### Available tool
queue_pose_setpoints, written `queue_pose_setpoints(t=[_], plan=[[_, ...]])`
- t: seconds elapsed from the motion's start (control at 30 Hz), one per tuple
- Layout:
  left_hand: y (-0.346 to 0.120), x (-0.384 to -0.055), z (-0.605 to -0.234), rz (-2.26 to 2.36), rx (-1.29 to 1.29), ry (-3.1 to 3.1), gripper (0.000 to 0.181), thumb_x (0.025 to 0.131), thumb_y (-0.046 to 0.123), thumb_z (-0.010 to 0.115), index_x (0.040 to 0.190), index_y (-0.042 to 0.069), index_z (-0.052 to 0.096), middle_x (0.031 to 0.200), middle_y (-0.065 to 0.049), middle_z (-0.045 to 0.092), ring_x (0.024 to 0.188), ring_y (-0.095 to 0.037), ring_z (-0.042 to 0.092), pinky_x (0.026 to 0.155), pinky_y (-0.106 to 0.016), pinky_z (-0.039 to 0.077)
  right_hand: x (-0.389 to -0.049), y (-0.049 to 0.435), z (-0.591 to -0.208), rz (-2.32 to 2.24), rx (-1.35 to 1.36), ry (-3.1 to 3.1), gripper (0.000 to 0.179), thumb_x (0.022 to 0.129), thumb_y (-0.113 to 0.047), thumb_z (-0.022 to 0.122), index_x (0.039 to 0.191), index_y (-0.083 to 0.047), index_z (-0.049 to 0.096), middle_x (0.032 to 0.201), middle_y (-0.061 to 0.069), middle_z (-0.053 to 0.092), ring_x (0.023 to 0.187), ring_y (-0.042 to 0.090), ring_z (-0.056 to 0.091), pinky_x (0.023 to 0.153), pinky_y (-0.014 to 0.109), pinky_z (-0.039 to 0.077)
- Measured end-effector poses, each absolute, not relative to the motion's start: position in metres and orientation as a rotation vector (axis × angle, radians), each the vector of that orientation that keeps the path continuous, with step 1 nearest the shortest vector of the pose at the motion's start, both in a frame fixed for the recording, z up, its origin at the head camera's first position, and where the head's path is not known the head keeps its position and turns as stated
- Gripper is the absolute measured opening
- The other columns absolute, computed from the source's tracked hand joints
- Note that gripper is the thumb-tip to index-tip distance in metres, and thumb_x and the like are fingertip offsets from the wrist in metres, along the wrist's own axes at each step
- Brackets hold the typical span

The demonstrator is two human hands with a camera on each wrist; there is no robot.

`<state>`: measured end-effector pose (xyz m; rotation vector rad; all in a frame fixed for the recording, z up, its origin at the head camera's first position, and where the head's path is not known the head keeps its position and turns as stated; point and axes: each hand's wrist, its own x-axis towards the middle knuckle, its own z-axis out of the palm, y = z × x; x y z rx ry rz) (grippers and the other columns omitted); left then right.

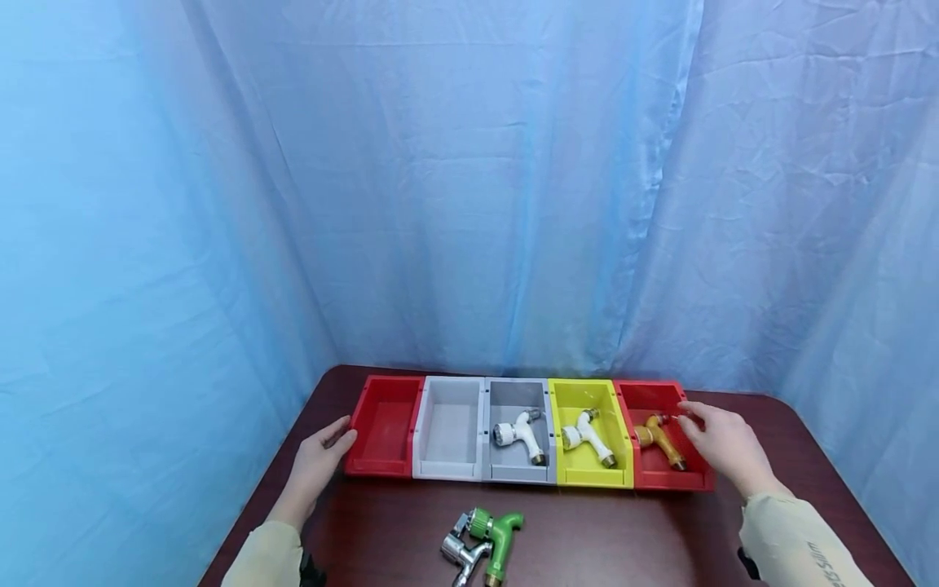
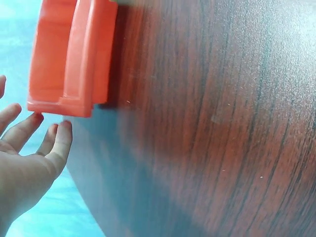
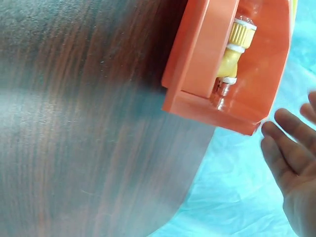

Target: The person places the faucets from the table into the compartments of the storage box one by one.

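A row of joined bins stretches between my two hands. My left hand (image 1: 317,461) is at the outer side of the left red bin (image 1: 385,424), fingers loosely extended with the tips right at its end wall. At the opposite end, my right hand (image 1: 726,444) has its relaxed fingertips by the corner of the right red bin (image 3: 197,112). An orange-yellow faucet (image 1: 660,442) lies in that bin. White faucets lie in the grey bin (image 1: 513,471) and the yellow bin (image 1: 594,477). Neither hand grips anything.
The white bin (image 1: 450,424) and left red bin hold nothing. In front of the row, a green faucet (image 1: 502,538) and a chrome faucet (image 1: 462,554) lie close together on the dark wooden table (image 1: 601,538). Blue curtains (image 1: 469,204) surround the table.
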<state>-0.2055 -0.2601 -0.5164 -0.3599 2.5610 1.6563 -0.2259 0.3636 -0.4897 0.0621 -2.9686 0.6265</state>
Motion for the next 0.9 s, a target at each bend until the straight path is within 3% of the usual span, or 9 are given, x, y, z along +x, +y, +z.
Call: queue_pose_setpoints(t=[0.13, 0.3, 0.5, 0.73, 0.9], plan=[[-0.254, -0.202, -0.508, 1.543, -0.315, 2.701, 0.064, 0.103, 0.038, 0.06, 0.158, 0.012, 0.04, 0.159, -0.022, 0.041, 0.144, -0.044, 0.039, 0.106, -0.056, 0.046, -0.221, 0.373, -0.493, 0.675, -0.058, -2.882, 0.038, 0.098, -0.018, 0.065, 0.128, 0.005, 0.065, 0.114, 0.031, 0.068, 0.083, 0.034, 0.061, 0.071, 0.052, 0.055], [-0.24, -0.195, -0.498, 1.459, -0.203, 2.839, 0.059, 0.102, 0.031, 0.064, 0.155, 0.013, 0.047, 0.157, -0.02, 0.044, 0.136, -0.044, 0.05, 0.099, -0.051, 0.053, -0.217, 0.383, -0.499, 0.737, -0.22, -2.832, 0.032, 0.099, -0.015, 0.063, 0.123, 0.006, 0.067, 0.112, 0.032, 0.067, 0.087, 0.038, 0.061, 0.074, 0.056, 0.054], [-0.223, -0.186, -0.492, 1.34, -0.082, 2.916, 0.062, 0.096, 0.032, 0.072, 0.153, 0.016, 0.051, 0.155, -0.018, 0.047, 0.143, -0.042, 0.039, 0.102, -0.058, 0.049, -0.216, 0.396, -0.504, 0.999, -0.352, -2.892, 0.045, 0.102, -0.026, 0.06, 0.127, 0.011, 0.063, 0.117, 0.034, 0.066, 0.093, 0.038, 0.066, 0.078, 0.053, 0.057], [-0.2, -0.176, -0.492, 1.288, 0.092, 2.924, 0.06, 0.091, 0.025, 0.078, 0.148, 0.021, 0.057, 0.148, -0.009, 0.057, 0.139, -0.037, 0.045, 0.101, -0.058, 0.05, -0.217, 0.401, -0.51, 1.465, -0.511, -2.869, 0.057, 0.103, -0.03, 0.061, 0.137, 0.014, 0.052, 0.101, 0.02, 0.069, 0.078, 0.023, 0.065, 0.072, 0.038, 0.06], [-0.183, -0.167, -0.495, 1.259, 0.231, 2.924, 0.055, 0.09, 0.024, 0.079, 0.142, 0.022, 0.063, 0.14, -0.003, 0.063, 0.135, -0.033, 0.049, 0.096, -0.054, 0.054, -0.218, 0.402, -0.511, 1.635, -0.588, -2.788, 0.059, 0.103, -0.03, 0.063, 0.138, 0.015, 0.049, 0.092, 0.011, 0.067, 0.077, 0.02, 0.062, 0.072, 0.036, 0.06]])
